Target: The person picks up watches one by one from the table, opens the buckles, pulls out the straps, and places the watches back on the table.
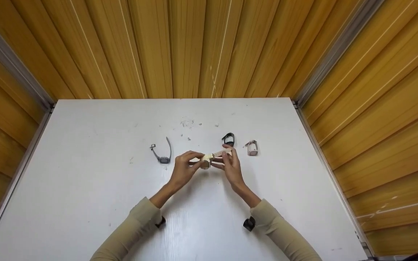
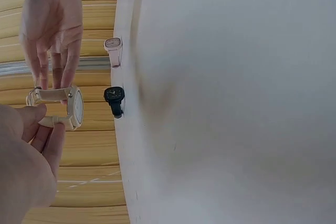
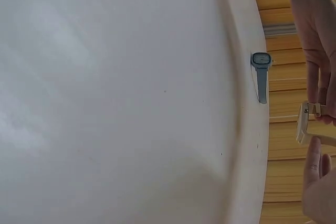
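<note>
Cream watch (image 1: 204,165), aloft over the white table (image 1: 85,181), is pinched by your left hand (image 1: 185,169) and right hand (image 1: 234,171), seemingly for working its strap (image 2: 52,95) (whether buckled, I cannot tell), so the next move likely calls for keeping its case (image 2: 77,107) steady

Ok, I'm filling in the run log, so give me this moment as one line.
left hand: holds cream wristwatch | right hand: holds its strap | on white table: gray wristwatch, unbuckled; black wristwatch; pink wristwatch
</note>
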The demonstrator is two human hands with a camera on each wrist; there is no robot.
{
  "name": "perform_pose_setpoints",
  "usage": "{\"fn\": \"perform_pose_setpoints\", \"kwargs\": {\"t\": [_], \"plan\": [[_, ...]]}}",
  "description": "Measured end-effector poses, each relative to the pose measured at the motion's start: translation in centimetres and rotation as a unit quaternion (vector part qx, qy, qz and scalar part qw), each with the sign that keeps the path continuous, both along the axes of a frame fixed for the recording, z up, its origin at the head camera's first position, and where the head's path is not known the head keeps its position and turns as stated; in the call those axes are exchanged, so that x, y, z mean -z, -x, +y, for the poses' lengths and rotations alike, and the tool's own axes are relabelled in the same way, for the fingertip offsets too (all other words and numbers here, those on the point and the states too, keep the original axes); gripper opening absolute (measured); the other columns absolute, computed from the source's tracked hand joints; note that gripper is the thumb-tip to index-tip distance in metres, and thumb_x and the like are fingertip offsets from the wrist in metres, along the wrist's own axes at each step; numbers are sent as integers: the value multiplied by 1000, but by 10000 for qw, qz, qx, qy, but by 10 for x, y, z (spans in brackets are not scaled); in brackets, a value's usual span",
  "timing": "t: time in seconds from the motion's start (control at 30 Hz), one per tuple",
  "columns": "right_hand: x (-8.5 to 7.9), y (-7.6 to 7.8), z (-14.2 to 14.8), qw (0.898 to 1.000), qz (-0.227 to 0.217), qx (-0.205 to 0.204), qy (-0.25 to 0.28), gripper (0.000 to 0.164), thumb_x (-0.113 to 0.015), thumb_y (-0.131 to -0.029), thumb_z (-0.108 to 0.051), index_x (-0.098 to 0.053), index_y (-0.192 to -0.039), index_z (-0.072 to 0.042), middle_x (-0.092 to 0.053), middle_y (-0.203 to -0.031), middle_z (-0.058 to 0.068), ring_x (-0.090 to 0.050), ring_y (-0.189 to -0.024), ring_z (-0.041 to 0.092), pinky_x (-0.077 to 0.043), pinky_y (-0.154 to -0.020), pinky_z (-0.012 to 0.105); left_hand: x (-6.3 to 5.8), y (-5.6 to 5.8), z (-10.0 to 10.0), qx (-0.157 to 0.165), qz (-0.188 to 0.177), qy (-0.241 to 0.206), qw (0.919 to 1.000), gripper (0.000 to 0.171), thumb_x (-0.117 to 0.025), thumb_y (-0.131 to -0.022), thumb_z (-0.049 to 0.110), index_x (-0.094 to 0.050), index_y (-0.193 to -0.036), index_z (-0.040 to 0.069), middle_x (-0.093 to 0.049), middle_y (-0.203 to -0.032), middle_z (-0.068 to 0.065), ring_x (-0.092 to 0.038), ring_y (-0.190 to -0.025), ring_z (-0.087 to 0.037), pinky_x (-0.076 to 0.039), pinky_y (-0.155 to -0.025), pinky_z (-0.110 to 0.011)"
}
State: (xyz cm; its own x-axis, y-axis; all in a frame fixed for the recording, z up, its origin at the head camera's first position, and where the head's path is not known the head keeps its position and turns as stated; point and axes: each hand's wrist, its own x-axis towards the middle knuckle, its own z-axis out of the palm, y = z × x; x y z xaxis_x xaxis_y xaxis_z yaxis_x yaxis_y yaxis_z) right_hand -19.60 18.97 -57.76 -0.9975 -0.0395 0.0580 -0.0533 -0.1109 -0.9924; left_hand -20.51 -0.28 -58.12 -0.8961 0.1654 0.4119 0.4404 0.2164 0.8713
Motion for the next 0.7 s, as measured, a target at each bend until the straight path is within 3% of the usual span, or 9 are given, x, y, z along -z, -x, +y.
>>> {"fn": "perform_pose_setpoints", "kwargs": {"t": [0.1, 0.2, 0.33, 0.4, 0.53, 0.7], "plan": [[-1, 1, 1, 9999, -75, -74, -127, 44, -44, -111, -22, -40, -148, 2, -66, -117, 15, -72, -105, 24, -62, -93, 38, -1, -1, 1, -11, -114, -176, 9998, 17, -76, -87, -3, -77, -105, -1, -75, -100, -16, -73, -98, -35, -65, -80, -33], [-2, 2, 0, 9995, -19, -122, -280, 41, -51, -108, -19, -49, -142, 5, -67, -124, 22, -71, -110, 25, -61, -95, 38, -15, -7, 3, -88, -272, -386, 9988, 18, -76, -86, -6, -75, -104, -7, -75, -100, -22, -72, -97, -40, -65, -80, -34], [-1, 3, -1, 9987, 152, -65, -478, 35, -60, -103, -10, -58, -133, 9, -68, -124, 26, -71, -108, 14, -60, -96, 34, -36, -14, 4, -134, -424, -631, 9970, 19, -74, -86, -10, -73, -105, -12, -74, -100, -27, -71, -97, -45, -64, -79, -28], [0, 2, -1, 9978, 208, -20, -633, 34, -63, -101, -7, -61, -131, 8, -69, -124, 25, -69, -105, 6, -59, -96, 28, -38, -14, 3, -102, -466, -710, 9963, 20, -74, -87, -8, -73, -107, -11, -74, -101, -27, -71, -98, -46, -63, -78, -24], [1, -1, -1, 9956, 373, -18, -856, 31, -68, -96, -2, -66, -126, 7, -70, -125, 24, -68, -106, 5, -57, -93, 19, -39, -15, 3, -1, -615, -756, 9952, 21, -74, -88, -7, -73, -108, -11, -74, -103, -27, -71, -99, -46, -63, -79, -25], [2, -2, -5, 9954, 524, -13, -804, 29, -69, -94, 2, -68, -121, 9, -70, -121, 28, -70, -102, 9, -60, -87, 21, -37, -17, 2, 54, -755, -601, 9953, 24, -71, -90, -6, -71, -114, -9, -73, -109, -26, -70, -102, -43, -63, -82, -29]]}}
